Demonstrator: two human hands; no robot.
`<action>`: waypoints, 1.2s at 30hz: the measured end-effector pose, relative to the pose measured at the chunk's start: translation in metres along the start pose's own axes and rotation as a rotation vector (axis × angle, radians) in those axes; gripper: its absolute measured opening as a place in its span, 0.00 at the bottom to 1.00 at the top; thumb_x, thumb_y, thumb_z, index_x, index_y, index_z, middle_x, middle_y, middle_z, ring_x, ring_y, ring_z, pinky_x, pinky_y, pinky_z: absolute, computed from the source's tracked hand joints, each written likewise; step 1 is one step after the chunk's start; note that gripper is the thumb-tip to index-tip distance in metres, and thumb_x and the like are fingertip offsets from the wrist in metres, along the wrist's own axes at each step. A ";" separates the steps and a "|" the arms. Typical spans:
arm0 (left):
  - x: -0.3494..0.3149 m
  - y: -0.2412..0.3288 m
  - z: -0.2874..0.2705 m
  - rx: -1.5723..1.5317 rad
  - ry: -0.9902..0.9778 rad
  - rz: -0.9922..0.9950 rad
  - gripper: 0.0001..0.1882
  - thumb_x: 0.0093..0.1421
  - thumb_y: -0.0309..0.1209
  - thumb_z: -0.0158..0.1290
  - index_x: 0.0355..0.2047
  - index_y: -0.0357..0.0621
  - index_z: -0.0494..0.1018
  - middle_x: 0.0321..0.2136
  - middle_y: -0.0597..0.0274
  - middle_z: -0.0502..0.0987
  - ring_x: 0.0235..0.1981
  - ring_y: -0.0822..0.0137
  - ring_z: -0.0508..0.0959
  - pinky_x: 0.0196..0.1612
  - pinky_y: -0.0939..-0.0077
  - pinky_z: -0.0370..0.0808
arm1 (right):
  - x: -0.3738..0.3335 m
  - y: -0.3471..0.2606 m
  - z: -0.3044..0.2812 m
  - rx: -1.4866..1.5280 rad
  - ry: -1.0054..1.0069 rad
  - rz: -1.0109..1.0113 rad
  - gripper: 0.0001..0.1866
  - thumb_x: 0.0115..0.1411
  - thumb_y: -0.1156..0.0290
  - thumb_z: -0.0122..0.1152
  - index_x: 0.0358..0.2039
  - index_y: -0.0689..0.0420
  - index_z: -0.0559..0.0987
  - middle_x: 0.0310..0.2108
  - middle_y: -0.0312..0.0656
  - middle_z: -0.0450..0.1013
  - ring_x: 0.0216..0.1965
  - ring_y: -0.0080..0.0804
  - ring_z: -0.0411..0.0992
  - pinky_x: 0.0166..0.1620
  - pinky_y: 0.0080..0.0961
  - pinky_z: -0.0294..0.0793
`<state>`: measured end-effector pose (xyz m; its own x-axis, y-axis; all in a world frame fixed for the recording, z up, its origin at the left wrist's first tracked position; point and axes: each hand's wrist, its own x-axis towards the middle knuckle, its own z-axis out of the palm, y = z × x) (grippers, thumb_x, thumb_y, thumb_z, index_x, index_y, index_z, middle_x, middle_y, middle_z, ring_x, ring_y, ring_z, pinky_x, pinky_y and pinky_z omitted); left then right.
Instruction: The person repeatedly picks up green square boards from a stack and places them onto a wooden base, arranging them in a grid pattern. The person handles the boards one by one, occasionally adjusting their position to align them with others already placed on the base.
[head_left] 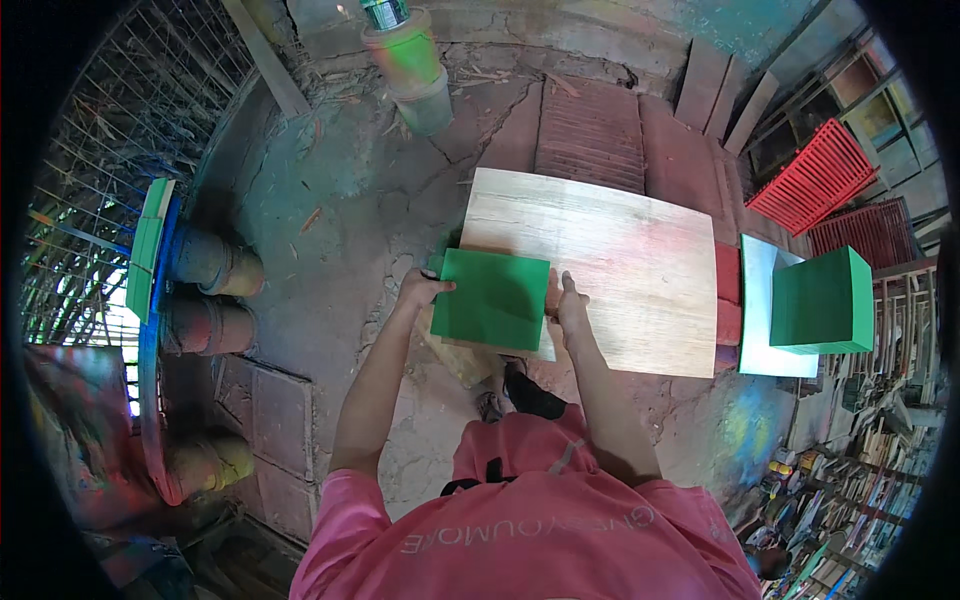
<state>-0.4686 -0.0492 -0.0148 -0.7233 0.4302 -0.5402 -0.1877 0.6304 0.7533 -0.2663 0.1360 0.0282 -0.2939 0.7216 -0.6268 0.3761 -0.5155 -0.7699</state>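
Counts:
- Bare hands (572,305): 2.
- Green square-faced piece (490,300) between them: 1.
- Pale rectangular wooden board (630,275): 1.
- Green open-sided box (815,305), right: 1.
- Whitish flat panel (757,300) under that: 1.
- Red slatted racks (815,178): 2, one bright, one darker.
- Paint-stained cylindrical buckets: 5, i.e. 3 in the left row (215,327), 2 stacked (422,108) at top.
- Green can (385,12): 1.
- Plain boards leaning on the wall (697,82): 3.

cracked dusty floor (350,230), turquoise-stained wall (730,35) beyond, daylight (122,318) through lattice (150,60) at left
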 end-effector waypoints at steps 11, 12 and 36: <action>-0.001 0.004 0.002 -0.055 -0.023 -0.030 0.31 0.36 0.32 0.71 0.39 0.28 0.70 0.32 0.51 0.77 0.32 0.63 0.78 0.37 0.73 0.75 | 0.035 0.021 -0.003 -0.166 0.037 0.053 0.51 0.55 0.33 0.44 0.57 0.72 0.48 0.45 0.61 0.66 0.35 0.41 0.72 0.35 0.32 0.71; 0.003 -0.004 0.001 -0.060 -0.012 -0.040 0.31 0.37 0.32 0.70 0.39 0.28 0.70 0.33 0.51 0.77 0.32 0.63 0.78 0.37 0.73 0.74 | 0.022 0.012 -0.001 -0.278 0.047 0.002 0.51 0.56 0.33 0.43 0.57 0.71 0.48 0.47 0.62 0.64 0.41 0.44 0.70 0.41 0.34 0.68; -0.013 0.015 0.024 0.132 0.326 -0.027 0.44 0.56 0.63 0.41 0.60 0.37 0.57 0.47 0.48 0.73 0.48 0.52 0.72 0.53 0.65 0.64 | -0.027 0.055 -0.183 -0.125 0.330 -0.083 0.40 0.62 0.38 0.40 0.51 0.68 0.64 0.41 0.52 0.71 0.40 0.34 0.69 0.39 0.26 0.66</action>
<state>-0.4462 -0.0301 -0.0056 -0.8975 0.1966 -0.3948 -0.1375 0.7258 0.6740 -0.0776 0.1730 0.0248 -0.0359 0.8796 -0.4744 0.4738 -0.4030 -0.7830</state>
